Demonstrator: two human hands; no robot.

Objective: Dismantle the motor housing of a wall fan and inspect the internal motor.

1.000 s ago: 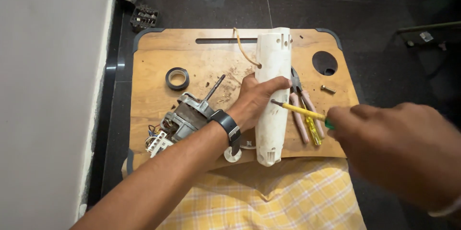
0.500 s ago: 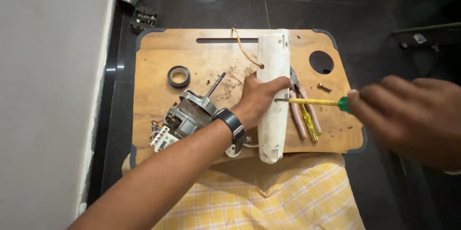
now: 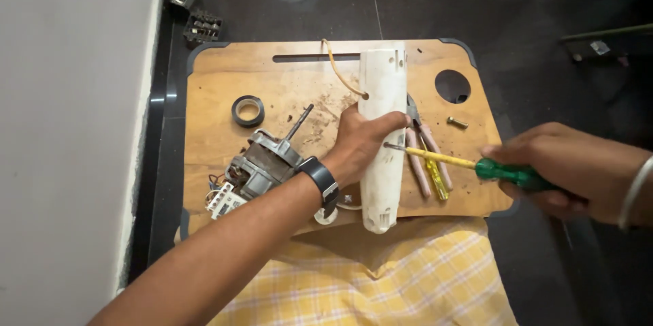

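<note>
A wooden board [image 3: 224, 74] with a slot near its far edge and a round hole at its far right corner lies over a lap covered in yellow checked cloth [image 3: 381, 285]. A long white plastic housing [image 3: 382, 135] lies across the middle of the board from far edge to near edge, its near end overhanging. The left hand [image 3: 360, 142] is clamped around the housing's middle. The right hand [image 3: 564, 169], past the board's right edge, is closed on the green handle of a screwdriver [image 3: 462, 163] whose tip touches the housing's side. Just right of the housing, under the screwdriver shaft, lie pliers [image 3: 428, 156] with pinkish handles. A small bolt [image 3: 457, 122] lies near the hole. Toward the near left corner sits an electric motor [image 3: 262, 163] with wires; a roll of black tape [image 3: 247, 110] lies beyond it.
</note>
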